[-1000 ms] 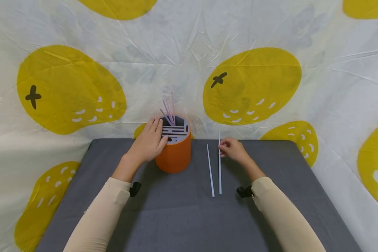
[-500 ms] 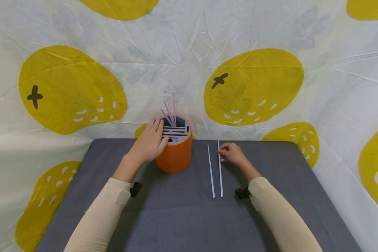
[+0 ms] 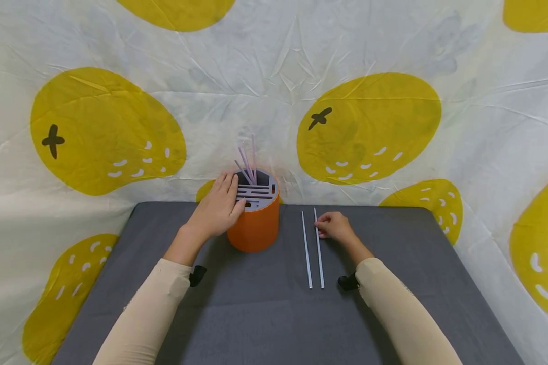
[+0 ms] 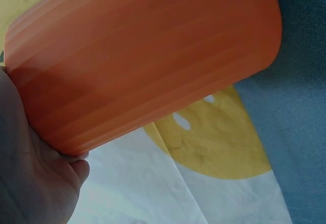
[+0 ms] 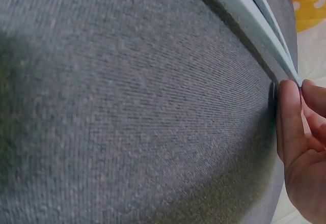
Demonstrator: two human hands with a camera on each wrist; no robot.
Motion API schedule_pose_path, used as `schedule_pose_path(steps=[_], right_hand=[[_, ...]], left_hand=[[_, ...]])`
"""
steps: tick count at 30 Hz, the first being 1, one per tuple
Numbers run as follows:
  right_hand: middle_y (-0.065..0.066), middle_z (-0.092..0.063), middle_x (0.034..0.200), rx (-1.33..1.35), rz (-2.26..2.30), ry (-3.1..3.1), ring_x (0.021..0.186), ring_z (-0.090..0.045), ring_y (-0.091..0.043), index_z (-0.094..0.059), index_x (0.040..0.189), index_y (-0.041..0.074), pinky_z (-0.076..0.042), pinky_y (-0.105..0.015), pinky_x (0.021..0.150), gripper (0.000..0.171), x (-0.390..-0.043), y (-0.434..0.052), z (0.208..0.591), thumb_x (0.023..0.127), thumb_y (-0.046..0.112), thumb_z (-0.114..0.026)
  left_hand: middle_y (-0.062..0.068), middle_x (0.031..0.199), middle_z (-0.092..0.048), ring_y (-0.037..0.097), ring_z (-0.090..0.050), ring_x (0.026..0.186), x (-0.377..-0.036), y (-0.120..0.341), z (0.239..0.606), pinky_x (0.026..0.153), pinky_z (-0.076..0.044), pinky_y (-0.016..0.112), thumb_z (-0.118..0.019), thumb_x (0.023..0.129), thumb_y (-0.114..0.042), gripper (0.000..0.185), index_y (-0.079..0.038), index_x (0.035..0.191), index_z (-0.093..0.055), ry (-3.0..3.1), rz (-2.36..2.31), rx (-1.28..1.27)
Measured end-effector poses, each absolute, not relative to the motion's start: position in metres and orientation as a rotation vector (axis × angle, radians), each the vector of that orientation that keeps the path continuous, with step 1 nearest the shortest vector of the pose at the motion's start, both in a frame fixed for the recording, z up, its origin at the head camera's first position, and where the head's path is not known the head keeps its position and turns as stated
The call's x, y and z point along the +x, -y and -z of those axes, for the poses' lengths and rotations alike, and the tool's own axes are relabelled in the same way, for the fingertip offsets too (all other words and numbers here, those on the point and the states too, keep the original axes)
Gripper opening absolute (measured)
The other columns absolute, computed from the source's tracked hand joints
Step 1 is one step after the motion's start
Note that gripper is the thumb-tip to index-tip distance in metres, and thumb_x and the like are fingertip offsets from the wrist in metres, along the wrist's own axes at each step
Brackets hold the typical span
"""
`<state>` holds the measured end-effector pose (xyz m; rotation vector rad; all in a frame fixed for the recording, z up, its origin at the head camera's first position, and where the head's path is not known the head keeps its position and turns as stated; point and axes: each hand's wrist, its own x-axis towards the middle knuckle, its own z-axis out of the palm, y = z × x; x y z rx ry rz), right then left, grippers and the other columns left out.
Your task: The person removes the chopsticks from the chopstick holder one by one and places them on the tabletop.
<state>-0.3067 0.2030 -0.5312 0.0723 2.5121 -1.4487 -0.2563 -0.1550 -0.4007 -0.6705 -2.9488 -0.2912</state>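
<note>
An orange cylindrical knife block (image 3: 253,230) with a grey slotted top stands near the table's back edge. My left hand (image 3: 216,205) rests over its left rim, fingers stretched across the top; in the left wrist view the hand (image 4: 35,178) lies against the rim of the orange wall. To the right, my right hand (image 3: 335,225) pinches the far end of a pale chopstick (image 3: 320,258) between thumb and finger. A second pale chopstick (image 3: 307,253) lies beside it on the left, nearly parallel. The right wrist view shows the pinched chopstick (image 5: 257,18) close to the cloth.
Several thin purplish sticks (image 3: 248,166) stand in the block's rear compartment. A grey cloth covers the table (image 3: 265,324). Behind it hangs a white sheet (image 3: 237,106) printed with yellow fruit shapes.
The right hand has brought the pinched chopstick down and toward me, so its far end sits lower, level with the other chopstick. The left hand has stayed on the block.
</note>
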Motion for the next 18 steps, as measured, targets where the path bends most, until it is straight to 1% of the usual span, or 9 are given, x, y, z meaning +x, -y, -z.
schedule_pose_path(steps=[6, 15, 18], right_hand=[[-0.006, -0.071, 0.076, 0.099, 1.418, -2.540, 0.061, -0.067, -0.009, -0.072, 0.104, -0.005, -0.062, -0.025, 0.060, 0.017, -0.3058, -0.2003, 0.5334, 0.096, 0.010, -0.073], [-0.004, -0.069, 0.071, 0.138, 1.311, -2.578, 0.055, -0.065, -0.007, -0.074, 0.098, -0.003, -0.061, -0.025, 0.058, 0.015, -0.3076, -0.1979, 0.5314, 0.095, 0.012, -0.074], [-0.005, -0.069, 0.070, 0.138, 1.304, -2.593, 0.054, -0.065, -0.007, -0.074, 0.096, -0.004, -0.061, -0.026, 0.057, 0.015, -0.3077, -0.1969, 0.5316, 0.095, 0.010, -0.075]], left_hand=[[0.025, 0.172, -0.011, 0.041, -0.007, 0.160, -0.2548, 0.1550, 0.4002, 0.132, -0.009, 0.050, -0.028, 0.110, -0.040, 0.072, 0.007, 0.162, -0.014, 2.945, 0.294, -0.676], [0.024, 0.172, -0.009, 0.042, -0.005, 0.160, -0.2544, 0.1547, 0.4010, 0.132, -0.008, 0.051, -0.027, 0.111, -0.040, 0.071, 0.007, 0.162, -0.012, 2.950, 0.298, -0.678], [0.024, 0.172, -0.010, 0.041, -0.006, 0.160, -0.2543, 0.1549, 0.4012, 0.132, -0.009, 0.051, -0.028, 0.111, -0.040, 0.072, 0.006, 0.163, -0.012, 2.947, 0.308, -0.673]])
